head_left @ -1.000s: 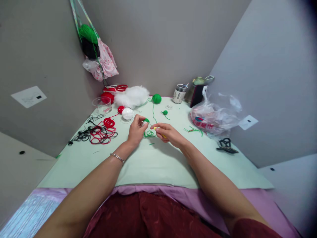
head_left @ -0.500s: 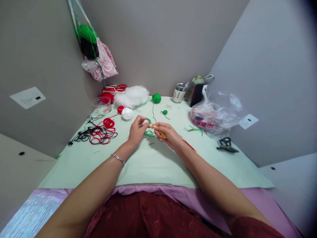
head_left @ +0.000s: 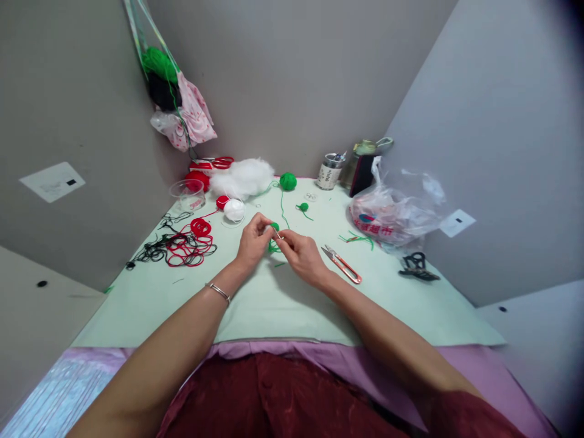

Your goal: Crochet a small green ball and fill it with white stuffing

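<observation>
My left hand point(head_left: 252, 244) is closed, its thumb and fingers pinching a small green crochet piece point(head_left: 274, 227). In my right hand point(head_left: 303, 258) is a crochet hook point(head_left: 277, 233); its thin metal shaft points up and left to the green piece, while the fingers cover the handle. Both hands meet just above the table, fingertips almost touching. Loops of green yarn point(head_left: 274, 246) lie beneath them. One strand runs back toward a green yarn ball point(head_left: 288, 181). Orange-handled thread snips point(head_left: 343, 265) rest to the right of my right hand.
Tangled black and red yarn point(head_left: 189, 243) spreads at left. Behind it are a clear plastic cup point(head_left: 189, 198), a white yarn ball point(head_left: 234, 210) and white stuffing point(head_left: 244, 177). A pen tin point(head_left: 329, 173), a plastic bag point(head_left: 387, 213) and a black hair claw point(head_left: 417, 266) stand or lie at right.
My right hand has turned and shifted slightly left and down. The hook's yellow handle is now hidden and its shaft shows. The thread snips have come fully into sight.
</observation>
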`<state>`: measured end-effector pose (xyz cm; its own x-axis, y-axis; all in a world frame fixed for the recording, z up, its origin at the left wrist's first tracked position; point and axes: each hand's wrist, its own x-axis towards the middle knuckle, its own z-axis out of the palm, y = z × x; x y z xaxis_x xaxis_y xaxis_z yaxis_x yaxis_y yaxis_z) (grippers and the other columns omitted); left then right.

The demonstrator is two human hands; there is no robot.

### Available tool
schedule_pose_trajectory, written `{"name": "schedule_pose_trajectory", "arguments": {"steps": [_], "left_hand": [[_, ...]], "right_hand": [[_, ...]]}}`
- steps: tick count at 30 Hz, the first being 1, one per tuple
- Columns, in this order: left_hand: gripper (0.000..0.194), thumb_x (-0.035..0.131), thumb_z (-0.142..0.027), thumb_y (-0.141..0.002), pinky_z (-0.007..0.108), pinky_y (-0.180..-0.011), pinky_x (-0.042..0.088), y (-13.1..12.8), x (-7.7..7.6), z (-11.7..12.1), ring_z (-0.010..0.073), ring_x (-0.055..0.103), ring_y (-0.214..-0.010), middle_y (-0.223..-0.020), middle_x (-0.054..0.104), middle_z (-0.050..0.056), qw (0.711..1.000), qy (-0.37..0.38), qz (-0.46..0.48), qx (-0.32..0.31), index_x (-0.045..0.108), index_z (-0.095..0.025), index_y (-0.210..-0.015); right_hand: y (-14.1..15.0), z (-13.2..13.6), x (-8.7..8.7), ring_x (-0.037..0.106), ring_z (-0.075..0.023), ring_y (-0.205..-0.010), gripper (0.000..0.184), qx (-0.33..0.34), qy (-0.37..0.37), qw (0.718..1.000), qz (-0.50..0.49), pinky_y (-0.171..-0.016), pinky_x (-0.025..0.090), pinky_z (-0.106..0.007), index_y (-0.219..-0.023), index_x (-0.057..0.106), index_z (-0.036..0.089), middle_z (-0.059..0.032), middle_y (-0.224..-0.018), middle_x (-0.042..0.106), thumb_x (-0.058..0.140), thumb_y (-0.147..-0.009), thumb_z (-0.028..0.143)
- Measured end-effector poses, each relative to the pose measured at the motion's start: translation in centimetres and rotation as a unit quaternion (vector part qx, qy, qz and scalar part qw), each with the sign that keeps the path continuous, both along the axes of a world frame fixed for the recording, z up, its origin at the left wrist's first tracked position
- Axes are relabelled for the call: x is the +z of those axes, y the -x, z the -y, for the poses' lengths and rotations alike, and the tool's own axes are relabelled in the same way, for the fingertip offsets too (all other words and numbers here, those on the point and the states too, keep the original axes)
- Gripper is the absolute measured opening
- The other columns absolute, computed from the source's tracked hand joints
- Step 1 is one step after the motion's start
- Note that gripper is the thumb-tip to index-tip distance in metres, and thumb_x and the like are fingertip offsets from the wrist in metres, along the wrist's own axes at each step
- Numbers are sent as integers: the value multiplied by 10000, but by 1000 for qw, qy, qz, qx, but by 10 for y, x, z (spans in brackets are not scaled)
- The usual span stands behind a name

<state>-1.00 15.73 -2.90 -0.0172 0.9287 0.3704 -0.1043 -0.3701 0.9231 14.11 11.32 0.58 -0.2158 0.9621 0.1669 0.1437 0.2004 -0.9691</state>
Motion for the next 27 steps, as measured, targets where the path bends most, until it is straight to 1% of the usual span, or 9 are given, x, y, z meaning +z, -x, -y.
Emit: {"name": "schedule_pose_trajectory", "arguments": {"steps": [2, 4, 9, 14, 18, 21, 24, 25, 27], "left_hand": [[134, 683, -209, -768, 262, -682, 459, 1, 0, 0, 136, 599, -668, -716, 642, -41, 1000, -7, 2, -4, 562, -222, -824], [128, 682, -240, -792, 276, -710, 481, 0, 0, 0, 150, 621, -703, -752, 658, -25, 1000, -12, 2, -10, 572, -223, -856], [199, 651, -255, -853, 311, -829, 505, -1, 6, 4, 181, 662, -842, -970, 735, 34, 999, -24, -22, -3, 686, -219, -1045], [181, 655, -227, -869, 311, -852, 490, -1, 9, 8, 201, 649, -864, -973, 756, 38, 997, -35, -66, 26, 758, -225, -1018], [179, 659, -220, -876, 345, -971, 475, -1, 10, 12, 240, 657, -1012, -1069, 763, 54, 995, -54, -80, 37, 766, -242, -1018], [184, 694, -221, -859, 371, -1088, 412, 4, 12, 13, 266, 620, -1132, -1119, 753, 58, 994, -65, -75, 48, 775, -262, -1019], [182, 705, -241, -854, 377, -1141, 367, 10, 14, 8, 264, 590, -1202, -1158, 736, 62, 995, -53, -47, 67, 755, -259, -1028], [181, 697, -254, -858, 378, -1136, 374, 11, 14, 6, 259, 594, -1206, -1165, 732, 65, 996, -42, -32, 71, 736, -252, -1035], [186, 661, -278, -871, 380, -1092, 418, 14, 13, 1, 247, 625, -1179, -1141, 739, 73, 998, -11, 2, 67, 689, -236, -1050]], "right_hand": [[-1, 2, 1, 285, -108, -569, 144, 7, -6, 1000, 0, -591, 194, -293, -786, 640, 203, 77, -562, 406, 705, -831, 323], [-2, 1, 3, 290, -105, -553, 162, 25, 5, 1000, -9, -575, 200, -288, -835, 653, 199, 79, -560, 409, 686, -851, 357], [-10, -7, 11, 227, -94, -469, 316, 117, 92, 987, -59, -485, 191, -253, -993, 675, 178, 109, -498, 332, 611, -887, 469], [-23, -16, 16, 120, -81, -466, 366, 199, 176, 959, -97, -432, 145, -224, -1026, 707, 164, 124, -498, 276, 662, -875, 495], [-31, -18, 16, 98, -74, -462, 368, 237, 199, 944, -114, -419, 140, -209, -1036, 719, 159, 127, -483, 281, 672, -890, 494], [-28, -10, 15, 135, -64, -424, 400, 296, 222, 924, -100, -399, 172, -207, -1012, 733, 139, 130, -451, 290, 697, -867, 509], [-17, 0, 15, 286, -72, -398, 430, 406, 236, 883, -27, -419, 299, -220, -1039, 736, 119, 106, -452, 388, 705, -853, 505], [-14, 1, 16, 342, -80, -414, 441, 408, 212, 888, 0, -445, 346, -227, -1065, 726, 127, 92, -480, 430, 666, -875, 520], [-13, -2, 16, 431, -97, -468, 415, 315, 128, 939, 43, -516, 433, -257, -1023, 698, 153, 47, -579, 531, 591, -900, 534]]}}
